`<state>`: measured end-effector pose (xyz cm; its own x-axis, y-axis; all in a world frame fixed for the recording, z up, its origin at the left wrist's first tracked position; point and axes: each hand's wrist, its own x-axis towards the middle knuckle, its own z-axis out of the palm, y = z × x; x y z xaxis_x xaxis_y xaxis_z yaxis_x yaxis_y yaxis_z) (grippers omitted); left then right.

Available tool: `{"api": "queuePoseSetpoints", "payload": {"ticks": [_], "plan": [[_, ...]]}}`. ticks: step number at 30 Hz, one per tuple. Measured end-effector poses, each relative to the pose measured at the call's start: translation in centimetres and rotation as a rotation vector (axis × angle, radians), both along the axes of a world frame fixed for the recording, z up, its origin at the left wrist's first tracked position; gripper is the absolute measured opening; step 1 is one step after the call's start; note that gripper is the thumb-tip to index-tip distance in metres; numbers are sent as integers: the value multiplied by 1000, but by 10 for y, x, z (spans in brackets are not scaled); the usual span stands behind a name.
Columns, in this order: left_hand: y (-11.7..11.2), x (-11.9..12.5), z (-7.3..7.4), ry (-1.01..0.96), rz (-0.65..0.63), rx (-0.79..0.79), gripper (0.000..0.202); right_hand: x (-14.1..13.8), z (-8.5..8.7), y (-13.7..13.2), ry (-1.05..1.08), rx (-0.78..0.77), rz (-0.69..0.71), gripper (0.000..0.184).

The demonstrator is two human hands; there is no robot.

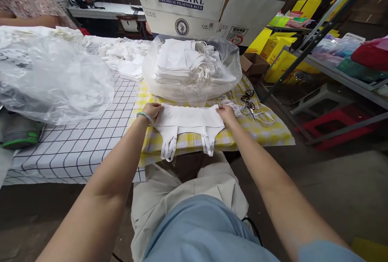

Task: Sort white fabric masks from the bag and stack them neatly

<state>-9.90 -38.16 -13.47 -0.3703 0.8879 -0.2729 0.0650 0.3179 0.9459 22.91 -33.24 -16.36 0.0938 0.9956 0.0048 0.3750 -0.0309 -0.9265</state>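
Note:
A white cloth bag [189, 118] lies flat on the yellow checked cloth [260, 130] at the table's near edge, its two handles hanging over the edge. My left hand [153, 111] grips the bag's left end, fingers curled on the fabric. At the bag's right end my right hand [226, 113] pinches the upper corner. Just behind the bag sits a clear plastic bag [194, 88] holding a stack of folded white bags.
Scissors [249, 102] lie right of my right hand. A large crumpled plastic sheet [51, 80] covers the grid-pattern tablecloth [91, 144] at left. A Blue Girl cardboard box [182, 5] stands behind. Another person's arm [30, 20] is at far left. Shelves and stools stand at right.

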Motion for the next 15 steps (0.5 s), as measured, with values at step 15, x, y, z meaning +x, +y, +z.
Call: {"api": "queuePoseSetpoints", "payload": {"ticks": [15], "plan": [[5,-17,2,498,-93,-129,13,4,11,-17,-501,65,64,22]]}}
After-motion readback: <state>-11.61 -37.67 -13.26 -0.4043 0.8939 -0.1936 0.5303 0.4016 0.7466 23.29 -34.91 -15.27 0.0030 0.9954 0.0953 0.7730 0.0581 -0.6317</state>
